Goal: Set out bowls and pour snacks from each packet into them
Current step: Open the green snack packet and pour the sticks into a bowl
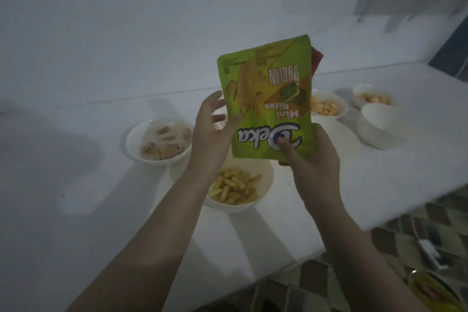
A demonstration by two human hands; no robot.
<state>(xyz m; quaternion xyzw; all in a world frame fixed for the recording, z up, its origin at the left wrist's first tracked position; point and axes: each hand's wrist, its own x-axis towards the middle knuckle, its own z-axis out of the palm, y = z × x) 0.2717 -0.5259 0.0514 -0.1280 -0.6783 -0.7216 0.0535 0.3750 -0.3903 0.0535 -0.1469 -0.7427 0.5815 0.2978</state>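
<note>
Five white bowls sit on our worktop (pixel 76 185); the stacked one at three o'clock (pixel 379 119) looks empty. We hold the green packet (pixel 266 99) upside down above the stick-filled bowl (pixel 238 190). Our right hand (pixel 314 159) pinches its lower edge; our left hand (pixel 212 132) is spread against its side. Best to shake out the last bits over that bowl.

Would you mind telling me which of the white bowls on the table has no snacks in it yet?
The empty white bowl at the far right, nearest of the three there; the other four visible bowls each hold snacks.
</note>
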